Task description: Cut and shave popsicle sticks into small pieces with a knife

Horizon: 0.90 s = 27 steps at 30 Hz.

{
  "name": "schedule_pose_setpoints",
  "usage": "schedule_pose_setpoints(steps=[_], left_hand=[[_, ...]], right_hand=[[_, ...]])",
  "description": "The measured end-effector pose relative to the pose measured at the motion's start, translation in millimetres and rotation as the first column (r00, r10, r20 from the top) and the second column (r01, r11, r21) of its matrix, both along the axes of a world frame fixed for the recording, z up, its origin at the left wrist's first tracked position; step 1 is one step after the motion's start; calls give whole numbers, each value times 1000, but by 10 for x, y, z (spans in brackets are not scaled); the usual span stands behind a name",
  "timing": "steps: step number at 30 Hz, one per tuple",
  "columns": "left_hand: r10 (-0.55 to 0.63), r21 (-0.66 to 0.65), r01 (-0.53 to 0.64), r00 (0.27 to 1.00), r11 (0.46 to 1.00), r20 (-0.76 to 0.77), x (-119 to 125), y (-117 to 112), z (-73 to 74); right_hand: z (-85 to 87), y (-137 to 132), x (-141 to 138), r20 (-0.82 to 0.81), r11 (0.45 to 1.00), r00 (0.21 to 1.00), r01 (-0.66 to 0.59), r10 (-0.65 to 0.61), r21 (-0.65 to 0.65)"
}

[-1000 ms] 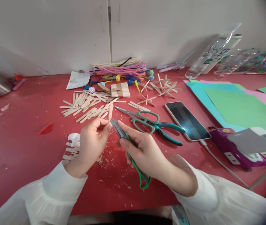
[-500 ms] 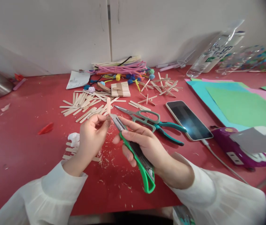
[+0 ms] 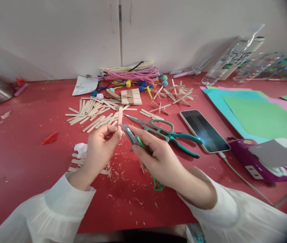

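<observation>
Stick (image 3: pixel 120 116) raised above the middle of the tabletop (image 3: pixel 44 172), rounded end towards the far edge, lower end pinched in the left hand (image 3: pixel 101 143). Grip there narrow, thumb and forefinger pressed together on the wood. In the right hand (image 3: pixel 160 157), a craft knife (image 3: pixel 130 134) with green trim, fingers wrapped around the handle, blade slanting up to the stick just beside the left fingertips. Contact between blade and wood too fine to tell.

Below both hands, towards the near edge, a scatter of thin shavings (image 3: pixel 113 172), a likely sign of much cutting already done. By judgement, only partway with this stick; shape of the cut end hidden by the fingertips. Beyond the left hand, a heap of loose sticks (image 3: pixel 89 109), apparently unworked; at its right, nearer the far edge, a banded bundle (image 3: pixel 136 97), seemingly unused. Further right, several crossed sticks (image 3: pixel 183 94), apparently joined already, joints too small to check. Just beside the left wrist, a row of sticks (image 3: pixel 77 162) next to a crumpled tissue (image 3: pixel 80 149).

Right of centre, scissors (image 3: pixel 143 122) overlapping teal pliers (image 3: pixel 187 136), then a phone (image 3: pixel 205 131); towards the right edge, coloured paper (image 3: pixel 247 111).
</observation>
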<state>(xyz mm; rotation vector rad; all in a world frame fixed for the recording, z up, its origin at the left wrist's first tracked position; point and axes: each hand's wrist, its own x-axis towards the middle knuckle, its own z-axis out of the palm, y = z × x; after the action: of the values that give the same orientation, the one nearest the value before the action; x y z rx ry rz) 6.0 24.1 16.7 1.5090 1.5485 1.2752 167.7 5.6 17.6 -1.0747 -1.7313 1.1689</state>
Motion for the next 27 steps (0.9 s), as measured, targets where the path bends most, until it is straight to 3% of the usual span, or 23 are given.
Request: schedule_pose_setpoints(steps=[7,13,15,17,19,21,23,25,27], left_hand=[[23,10,-22,997,1000,-72,20,-9,10],[32,32,-27,980,999,-197,48,-17,-10],[45,59,-29,956,998,-291,44,-18,-24],[51,102,-14,926,995,-374,28,-15,-44],[52,142,9,904,990,-424,6,-10,-67],[60,170,20,888,985,-457,-14,-5,-86],[56,175,33,874,984,-482,-26,2,-96],[42,156,40,870,987,-491,-26,11,-98],[20,101,32,876,994,-482,-17,24,-93]], right_hand=[[31,7,5,93,998,996,-2,-3,56],[42,-22,0,300,984,952,2,-56,178],[71,-15,13,282,994,959,6,-35,105],[108,10,32,160,996,987,-13,27,-88],[139,43,47,7,955,998,-59,64,-291],[143,68,51,-62,922,996,-76,57,-379],[116,73,40,-17,946,999,-43,40,-323],[71,62,21,86,989,996,7,6,-148],[29,44,1,207,999,978,28,-34,30]])
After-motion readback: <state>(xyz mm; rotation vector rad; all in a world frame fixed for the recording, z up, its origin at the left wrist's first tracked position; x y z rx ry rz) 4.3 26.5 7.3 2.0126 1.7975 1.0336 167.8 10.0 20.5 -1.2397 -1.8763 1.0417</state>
